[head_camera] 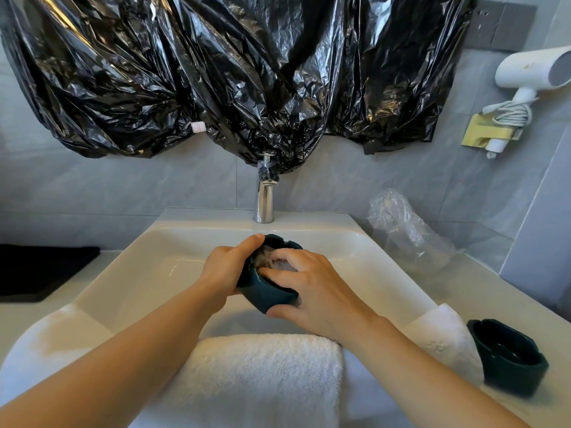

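Wiping, ashtray (pixel 265 293): held over the sink (pixel 148 261), presumably to catch drips; left grip (pixel 224 270) clasps its wall, steadying; right grip (pixel 312 291) pinches cloth (pixel 267 253) inside.

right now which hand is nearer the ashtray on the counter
Right. The right hand, fingers inside the held ashtray, is on the side toward the counter ashtray; the left hand grips that held ashtray farther left, over the sink.

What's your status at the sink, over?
Left hand grips dark ashtray over sink. Right hand presses pale wad inside it. Nothing in the way.
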The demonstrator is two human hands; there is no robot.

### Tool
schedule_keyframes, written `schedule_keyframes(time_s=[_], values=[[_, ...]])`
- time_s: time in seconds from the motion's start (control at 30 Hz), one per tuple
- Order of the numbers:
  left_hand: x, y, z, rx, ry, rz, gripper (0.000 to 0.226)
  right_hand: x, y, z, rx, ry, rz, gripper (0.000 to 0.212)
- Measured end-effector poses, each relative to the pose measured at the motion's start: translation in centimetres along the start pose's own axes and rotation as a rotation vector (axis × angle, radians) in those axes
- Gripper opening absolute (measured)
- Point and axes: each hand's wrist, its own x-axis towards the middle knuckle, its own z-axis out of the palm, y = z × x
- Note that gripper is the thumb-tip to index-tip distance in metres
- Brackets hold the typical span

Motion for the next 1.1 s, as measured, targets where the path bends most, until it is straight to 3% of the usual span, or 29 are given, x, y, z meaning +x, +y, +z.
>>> schedule_keyframes(time_s=[0.13,0.33,0.53,0.77,1.1], values=[[-0.1,-0.1,0.1,0.036,-0.024,0.033,0.047,-0.3,-0.5,-0.6,-0.079,-0.063,0.074,0.060],[-0.3,0.2,0.3,-0.015,-0.009,0.017,0.045,-0.3,-0.8,-0.6,-0.190,0.022,0.053,0.069],[-0.4,0.4,0.4,-0.038,-0.007,0.025,0.041,-0.1,-0.8,-0.8,-0.114,0.058,-0.007,0.072],[-0.7,0.4,0.5,0.015,-0.007,0.096,0.040,-0.2,-1.1,-0.7,-0.260,0.009,0.101,0.088],[-0.5,0.0,0.7,0.105,0.040,0.152,0.046,0.0,-1.4,-1.2,-0.262,-0.023,0.236,0.064]])
